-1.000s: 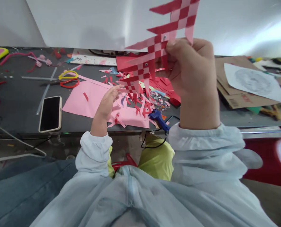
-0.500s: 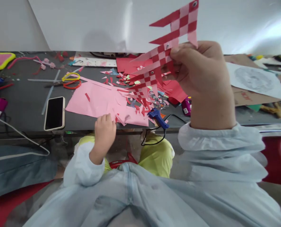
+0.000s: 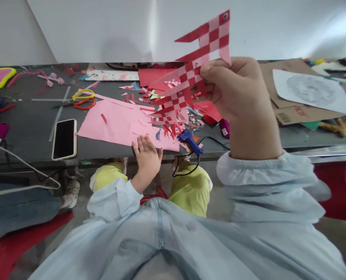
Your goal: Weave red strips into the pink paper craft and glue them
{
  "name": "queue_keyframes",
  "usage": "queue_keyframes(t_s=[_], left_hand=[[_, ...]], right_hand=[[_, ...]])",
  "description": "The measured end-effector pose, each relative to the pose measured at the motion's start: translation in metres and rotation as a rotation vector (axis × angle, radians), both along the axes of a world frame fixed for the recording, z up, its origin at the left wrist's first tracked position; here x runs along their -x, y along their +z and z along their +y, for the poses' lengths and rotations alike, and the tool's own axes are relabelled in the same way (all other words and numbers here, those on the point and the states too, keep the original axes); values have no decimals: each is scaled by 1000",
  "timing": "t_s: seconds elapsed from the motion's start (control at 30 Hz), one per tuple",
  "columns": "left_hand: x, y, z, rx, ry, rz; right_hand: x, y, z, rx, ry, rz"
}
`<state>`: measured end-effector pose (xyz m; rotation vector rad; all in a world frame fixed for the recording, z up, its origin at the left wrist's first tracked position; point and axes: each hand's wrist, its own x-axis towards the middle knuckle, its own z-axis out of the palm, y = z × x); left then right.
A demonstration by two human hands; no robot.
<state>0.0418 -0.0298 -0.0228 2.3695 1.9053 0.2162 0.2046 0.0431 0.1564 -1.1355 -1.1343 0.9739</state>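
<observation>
My right hand (image 3: 231, 85) is raised over the table, pinching a chain of woven paper fish (image 3: 214, 37). The fish are red and pink checkered, each with a stuck-on eye, and they hang in a slanting row that gets smaller downward. My left hand (image 3: 147, 154) lies at the table's front edge with its fingers stretched out, palm down on the near part of a pink paper sheet (image 3: 103, 122). Red and pink paper scraps (image 3: 131, 97) are strewn around the sheet. A blue glue gun (image 3: 189, 140) lies right of my left hand.
Scissors (image 3: 84, 99) with yellow and red handles and a phone (image 3: 64, 139) lie on the left. At the right are cardboard (image 3: 299, 114) and a sheet with a round grey drawing (image 3: 310, 90). A black cable (image 3: 187, 173) loops below the table edge. Another person's leg (image 3: 24, 210) shows at left.
My left hand has moved right along the table edge and its fingers have straightened out. My right hand, still holding the paper fish, has shifted slightly left and down in view.
</observation>
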Motion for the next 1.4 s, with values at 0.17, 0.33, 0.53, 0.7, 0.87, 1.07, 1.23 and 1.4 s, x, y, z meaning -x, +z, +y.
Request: queue_keyframes(t_s=[0.17,0.33,0.53,0.7,0.87,1.07,1.23,1.4], left_hand=[[-15,-9,17,11,-151,-41],[-14,-6,24,-6,-68,-89],[-24,-2,25,63,35,-94],[-27,5,20,85,-197,-104],[-13,12,-1,40,15,3],[-19,5,7,58,53,78],[-35,-3,34,112,-122,38],[-18,0,46,100,-330,-10]], right_hand=[[-2,-7,-7,40,-51,-89],[-5,-7,-6,85,-67,-76],[-6,-9,-6,25,-26,-60],[-7,-9,-3,12,-31,-15],[-13,-1,-1,36,-35,20],[-10,2,-13,-61,-4,10],[-12,1,-15,-34,-27,-36],[-16,1,-14,-23,-43,-61]])
